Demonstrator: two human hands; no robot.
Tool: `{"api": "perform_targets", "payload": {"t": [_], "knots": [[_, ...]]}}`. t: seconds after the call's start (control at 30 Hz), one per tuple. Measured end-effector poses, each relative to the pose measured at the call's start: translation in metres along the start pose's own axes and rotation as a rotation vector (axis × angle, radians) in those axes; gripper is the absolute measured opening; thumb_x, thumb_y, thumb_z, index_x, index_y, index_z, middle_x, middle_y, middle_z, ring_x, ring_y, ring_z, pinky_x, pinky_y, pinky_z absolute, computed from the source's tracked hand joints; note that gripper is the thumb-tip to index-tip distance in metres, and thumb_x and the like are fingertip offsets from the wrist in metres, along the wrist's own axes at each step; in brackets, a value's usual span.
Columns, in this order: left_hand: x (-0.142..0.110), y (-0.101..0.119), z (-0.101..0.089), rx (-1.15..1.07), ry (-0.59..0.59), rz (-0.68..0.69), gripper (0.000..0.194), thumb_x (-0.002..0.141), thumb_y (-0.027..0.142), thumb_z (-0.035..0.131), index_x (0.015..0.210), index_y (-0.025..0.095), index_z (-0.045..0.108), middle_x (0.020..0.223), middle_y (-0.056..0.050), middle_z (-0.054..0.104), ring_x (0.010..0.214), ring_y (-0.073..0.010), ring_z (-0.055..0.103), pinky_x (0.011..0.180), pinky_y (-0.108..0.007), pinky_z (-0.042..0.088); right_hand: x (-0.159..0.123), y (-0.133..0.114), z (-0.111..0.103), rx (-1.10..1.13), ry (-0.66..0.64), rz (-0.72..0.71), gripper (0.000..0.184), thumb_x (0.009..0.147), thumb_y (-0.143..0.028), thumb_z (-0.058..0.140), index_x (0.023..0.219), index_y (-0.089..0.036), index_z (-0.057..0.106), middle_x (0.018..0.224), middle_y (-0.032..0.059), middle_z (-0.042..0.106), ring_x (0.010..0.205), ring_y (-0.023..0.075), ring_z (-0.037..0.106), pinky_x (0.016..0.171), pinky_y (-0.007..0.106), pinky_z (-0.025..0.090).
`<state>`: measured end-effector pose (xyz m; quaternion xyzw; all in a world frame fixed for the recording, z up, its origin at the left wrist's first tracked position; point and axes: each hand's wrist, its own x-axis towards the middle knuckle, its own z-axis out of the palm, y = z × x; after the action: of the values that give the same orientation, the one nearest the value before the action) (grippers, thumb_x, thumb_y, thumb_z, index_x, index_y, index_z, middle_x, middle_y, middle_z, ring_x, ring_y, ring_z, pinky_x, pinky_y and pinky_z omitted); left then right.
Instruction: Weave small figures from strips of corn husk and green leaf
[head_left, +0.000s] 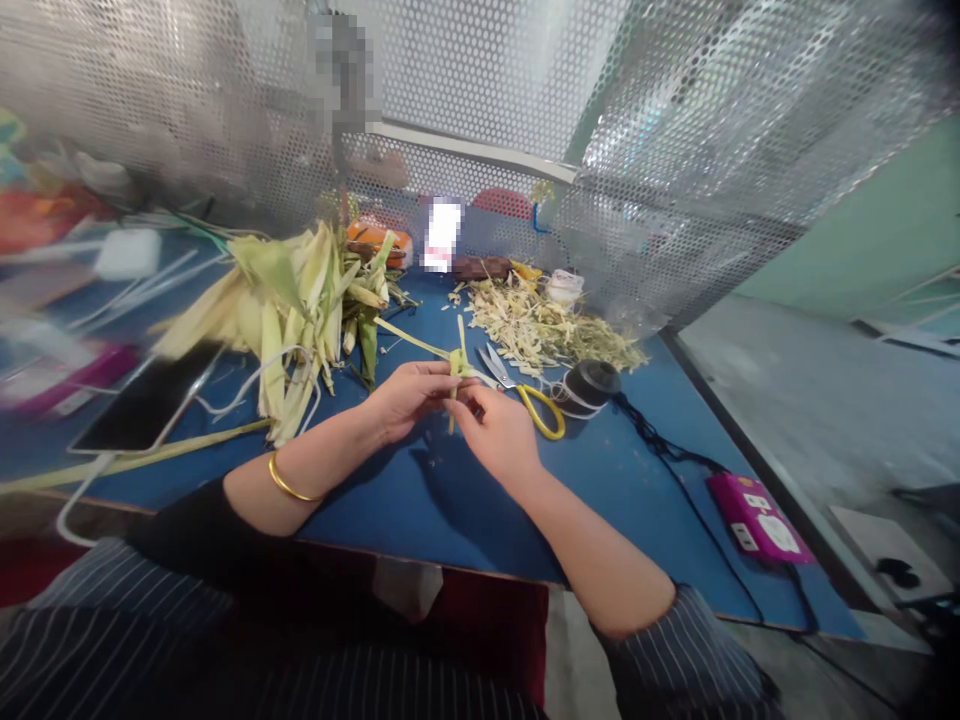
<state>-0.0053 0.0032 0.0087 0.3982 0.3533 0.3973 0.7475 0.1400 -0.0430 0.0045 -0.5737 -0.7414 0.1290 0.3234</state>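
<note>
Head view is showing two bare hands working close together above the blue tabletop (pixel 420 500). The left hand (pixel 411 395) is grasping a small knot of crossed strips (pixel 458 362) between thumb and fingers, and the right hand (pixel 496 432) is pinching it from the near side; its exact fingertip contact is partly hiding. The knot is staying out in front of the person, with long strip ends sticking out to the far side and the left.

Scissors (pixel 508 381) with yellow handles are lying just beside the right hand, their blades opening toward the knot. If this hand is moving carelessly sideways, a knuckle could be meeting the blades. The pale strips are looking thin and dry, so too strong pulling could be splitting one, and a loosening pinch could be letting the crossing open. A dark thread spool (pixel 592 385) is standing behind the scissors, near loose shreds (pixel 525 325); a swinging elbow or tugging thread could be tipping it.
</note>
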Motion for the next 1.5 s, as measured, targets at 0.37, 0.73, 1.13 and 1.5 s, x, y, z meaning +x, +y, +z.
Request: {"api": "perform_targets", "payload": {"t": [0.37, 0.73, 1.13, 1.5], "knots": [[0.002, -0.001, -0.001, -0.02, 0.081, 0.032, 0.006, 0.074, 0.013, 0.067, 0.075, 0.01, 0.073, 0.083, -0.009, 0.072, 0.078, -0.0113, 0.065, 0.078, -0.022, 0.048, 0.002, 0.006, 0.013, 0.476, -0.142, 0.145, 0.02, 0.082, -0.029, 0.051, 0.064, -0.02, 0.051, 0.055, -0.0033, 0.056, 0.053, 0.0122, 0.052, 0.057, 0.025, 0.041], [0.0, 0.001, -0.001, -0.06, 0.088, 0.045, 0.008, 0.078, 0.008, 0.063, 0.079, 0.008, 0.071, 0.084, -0.011, 0.073, 0.079, -0.0141, 0.068, 0.083, -0.026, 0.051, -0.006, -0.006, 0.005, 0.697, -0.348, 0.248, 0.015, 0.076, -0.023, 0.055, 0.062, -0.019, 0.05, 0.054, -0.003, 0.058, 0.05, 0.013, 0.058, 0.055, 0.027, 0.049], [0.002, 0.005, -0.002, -0.077, 0.184, 0.029, 0.007, 0.078, 0.009, 0.062, 0.079, 0.009, 0.069, 0.078, -0.008, 0.07, 0.062, -0.0112, 0.064, 0.07, -0.028, 0.053, -0.002, 0.0, -0.01, 0.315, -0.177, 0.062, 0.023, 0.084, -0.034, 0.052, 0.067, -0.019, 0.059, 0.056, -0.001, 0.058, 0.055, 0.0136, 0.055, 0.058, 0.027, 0.043], [-0.003, 0.004, -0.001, 0.097, -0.002, 0.06, 0.008, 0.067, 0.019, 0.068, 0.069, 0.013, 0.064, 0.056, 0.002, 0.049, 0.047, -0.0045, 0.034, 0.043, -0.023, 0.02, 0.016, 0.023, -0.006, 0.396, -0.117, 0.092, 0.023, 0.084, -0.04, 0.051, 0.076, -0.019, 0.057, 0.07, -0.0015, 0.057, 0.066, 0.013, 0.051, 0.064, 0.025, 0.041]]}}
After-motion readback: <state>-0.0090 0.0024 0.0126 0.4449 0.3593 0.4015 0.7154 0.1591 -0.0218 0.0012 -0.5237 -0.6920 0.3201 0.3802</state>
